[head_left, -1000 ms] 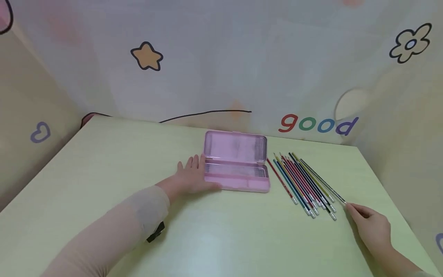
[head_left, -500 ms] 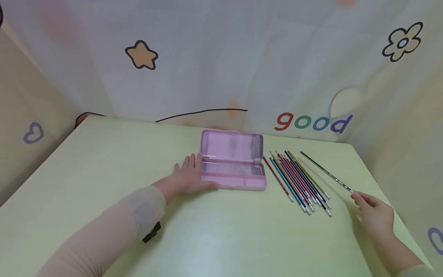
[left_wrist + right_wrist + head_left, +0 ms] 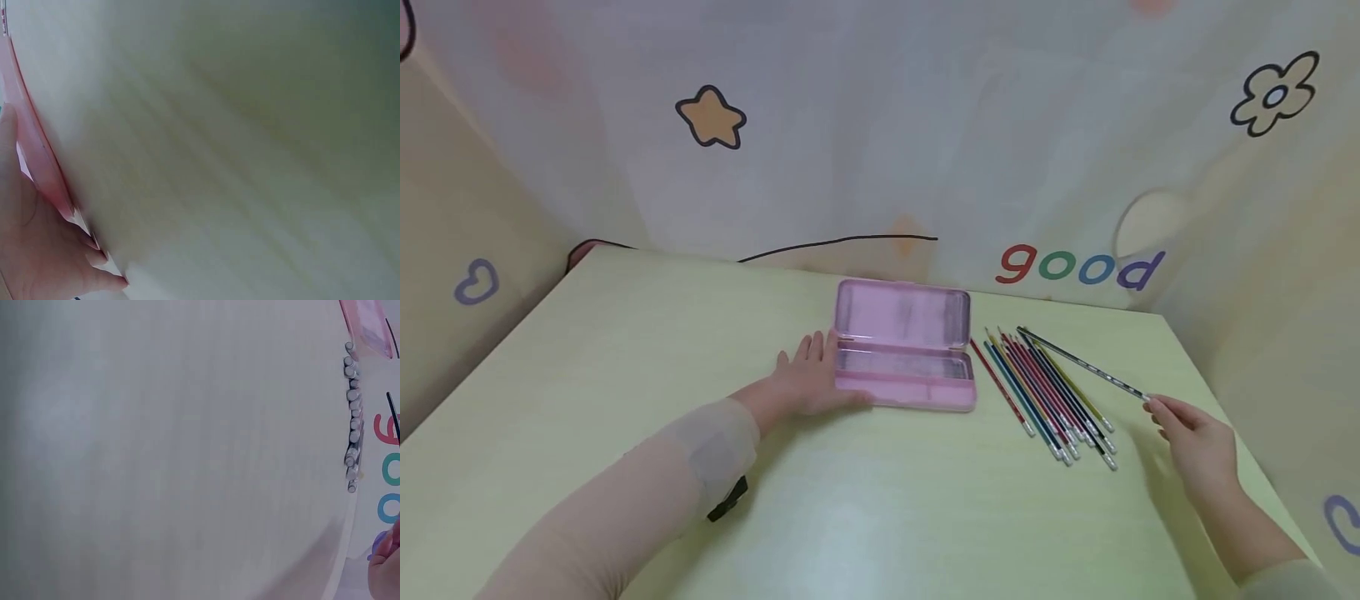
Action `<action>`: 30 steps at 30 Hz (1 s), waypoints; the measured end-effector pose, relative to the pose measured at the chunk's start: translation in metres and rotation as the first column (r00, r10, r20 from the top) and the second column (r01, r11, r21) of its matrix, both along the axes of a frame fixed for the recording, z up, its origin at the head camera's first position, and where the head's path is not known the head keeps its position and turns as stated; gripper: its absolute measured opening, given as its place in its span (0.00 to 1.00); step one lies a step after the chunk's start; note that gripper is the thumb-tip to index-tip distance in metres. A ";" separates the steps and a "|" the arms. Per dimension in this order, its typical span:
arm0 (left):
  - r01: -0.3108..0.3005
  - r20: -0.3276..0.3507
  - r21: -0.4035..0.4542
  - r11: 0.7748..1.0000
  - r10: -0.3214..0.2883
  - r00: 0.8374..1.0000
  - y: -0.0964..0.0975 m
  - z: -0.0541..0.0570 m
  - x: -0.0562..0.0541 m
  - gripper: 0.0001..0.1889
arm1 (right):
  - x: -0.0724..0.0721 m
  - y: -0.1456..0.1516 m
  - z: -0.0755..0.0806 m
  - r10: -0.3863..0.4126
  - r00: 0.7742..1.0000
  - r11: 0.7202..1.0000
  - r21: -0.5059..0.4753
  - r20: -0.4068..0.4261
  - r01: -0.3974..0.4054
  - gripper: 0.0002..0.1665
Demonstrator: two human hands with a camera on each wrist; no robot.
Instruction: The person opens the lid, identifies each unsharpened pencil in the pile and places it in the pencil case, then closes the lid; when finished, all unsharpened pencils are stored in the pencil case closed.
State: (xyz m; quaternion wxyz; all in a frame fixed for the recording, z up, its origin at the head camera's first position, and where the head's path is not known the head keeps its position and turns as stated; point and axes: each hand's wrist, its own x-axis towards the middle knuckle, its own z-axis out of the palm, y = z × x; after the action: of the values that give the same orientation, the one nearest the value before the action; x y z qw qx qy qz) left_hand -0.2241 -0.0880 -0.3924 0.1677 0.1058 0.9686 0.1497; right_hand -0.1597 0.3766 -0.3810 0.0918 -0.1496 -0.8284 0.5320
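Note:
A pink pencil case (image 3: 904, 393) lies open on the table, its lid tipped back. My left hand (image 3: 805, 383) rests against the case's left side, fingers straight and thumb along the front edge. In the left wrist view, the same hand (image 3: 37, 250) touches the pink case (image 3: 37, 144). Between thumb and fingers, my right hand (image 3: 1198, 450) pinches a dark patterned pencil (image 3: 1086, 364) near its eraser end. That pencil is raised, pointing left over a bunch of pencils (image 3: 1048, 392) lying right of the case. The right wrist view shows part of the right hand (image 3: 386, 569) at its edge.
A red pencil (image 3: 1003, 389) lies slightly apart, between the case and the bunch. Behind the pale green table (image 3: 850, 508) hangs a printed backdrop (image 3: 850, 150) with a star, a flower and the word "good". Similar cloth stands at both sides.
My right hand has lifted the dark patterned pencil from the bunch's right side, drawn it right, then swung it left above the bunch. The left hand stays at the case.

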 end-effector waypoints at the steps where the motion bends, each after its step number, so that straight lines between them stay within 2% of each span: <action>1: 0.005 -0.004 -0.002 1.000 -0.005 1.000 0.001 0.000 -0.001 0.62 | 0.000 -0.001 0.001 0.007 1.000 1.000 -0.007 -0.004 -0.007 0.07; 5: 0.022 0.004 -0.003 1.000 -0.022 1.000 0.005 0.001 -0.003 0.62 | -0.003 -0.005 0.006 0.055 0.998 0.998 -0.041 -0.014 -0.055 0.08; 11: 0.016 0.015 -0.011 1.000 -0.016 1.000 0.004 0.001 -0.002 0.63 | -0.011 -0.021 0.010 0.148 0.989 0.989 -0.012 -0.004 -0.148 0.09; 20: 0.004 0.024 -0.016 1.000 -0.003 1.000 -0.001 0.007 0.000 0.62 | -0.023 -0.051 0.014 0.214 0.975 0.973 0.082 0.051 -0.218 0.32; 30: 0.002 0.044 0.006 1.000 -0.002 0.999 0.000 0.006 0.000 0.62 | -0.031 -0.074 0.015 0.246 0.959 0.954 0.139 0.141 -0.266 0.36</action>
State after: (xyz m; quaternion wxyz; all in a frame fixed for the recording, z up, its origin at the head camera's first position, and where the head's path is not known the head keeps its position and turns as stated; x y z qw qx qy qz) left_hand -0.2239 -0.0880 -0.3867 0.1889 0.1038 0.9641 0.1550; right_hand -0.1910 0.3026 -0.3658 -0.0174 -0.0654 -0.8840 0.4626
